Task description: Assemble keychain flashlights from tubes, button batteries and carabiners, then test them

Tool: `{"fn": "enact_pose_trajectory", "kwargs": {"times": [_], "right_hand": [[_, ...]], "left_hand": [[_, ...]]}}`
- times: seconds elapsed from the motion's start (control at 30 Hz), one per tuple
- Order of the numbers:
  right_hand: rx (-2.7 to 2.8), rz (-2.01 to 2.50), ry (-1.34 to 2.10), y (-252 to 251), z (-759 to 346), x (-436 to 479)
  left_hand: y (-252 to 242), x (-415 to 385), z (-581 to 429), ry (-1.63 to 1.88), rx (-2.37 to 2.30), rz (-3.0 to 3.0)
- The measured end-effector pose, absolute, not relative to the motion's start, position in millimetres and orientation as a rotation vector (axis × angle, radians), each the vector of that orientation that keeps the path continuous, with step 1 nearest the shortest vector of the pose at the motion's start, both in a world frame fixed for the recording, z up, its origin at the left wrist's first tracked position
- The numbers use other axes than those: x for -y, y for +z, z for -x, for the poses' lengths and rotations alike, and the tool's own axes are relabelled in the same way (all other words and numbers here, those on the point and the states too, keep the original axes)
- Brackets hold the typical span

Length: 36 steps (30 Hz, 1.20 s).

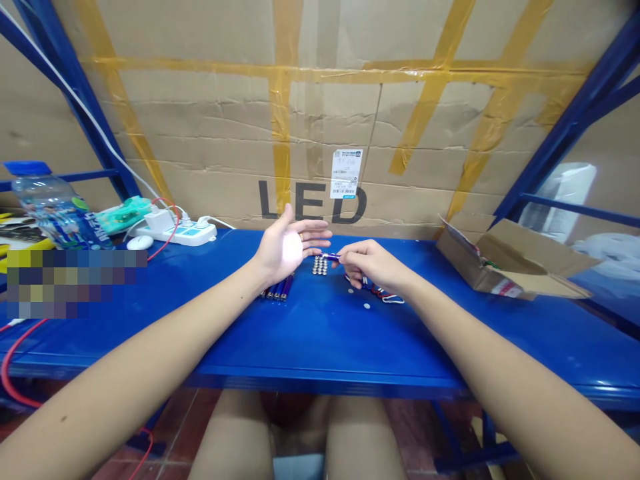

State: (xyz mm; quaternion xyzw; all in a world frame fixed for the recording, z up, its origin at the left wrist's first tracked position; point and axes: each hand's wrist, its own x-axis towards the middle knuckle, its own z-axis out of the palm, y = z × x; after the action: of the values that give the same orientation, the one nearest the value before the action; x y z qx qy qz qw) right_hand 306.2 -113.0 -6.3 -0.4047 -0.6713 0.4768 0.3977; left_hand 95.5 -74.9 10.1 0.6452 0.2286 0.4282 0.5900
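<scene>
Right arm (pixel 500 380) leads to right hand (pixel 373 267), its grip pinching little torch (pixel 333 256).
It lies sideways, tip aimed at left hand (pixel 287 248), whose grip is wide open.

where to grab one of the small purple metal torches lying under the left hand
Probably take the rightmost small purple metal torch by its near end, from above: the row lies flat, side by side, so only its outer flank and ends are free. The left hand covers the far ends.
</scene>
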Motion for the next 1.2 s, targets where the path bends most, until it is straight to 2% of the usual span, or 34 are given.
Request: {"fn": "enact_pose_trajectory", "kwargs": {"times": [0.7,1.2], "right_hand": [[1.715,1.035,1.21,-0.2,-304.4,117.2],[1.853,1.106,1.089,0.3,-305.3,117.9]], "left_hand": [[10.2,73.2,-94.8,0.969,-0.495,-1.405],[10.7,74.0,-93.8,0.951,-0.469,-1.357]]}}
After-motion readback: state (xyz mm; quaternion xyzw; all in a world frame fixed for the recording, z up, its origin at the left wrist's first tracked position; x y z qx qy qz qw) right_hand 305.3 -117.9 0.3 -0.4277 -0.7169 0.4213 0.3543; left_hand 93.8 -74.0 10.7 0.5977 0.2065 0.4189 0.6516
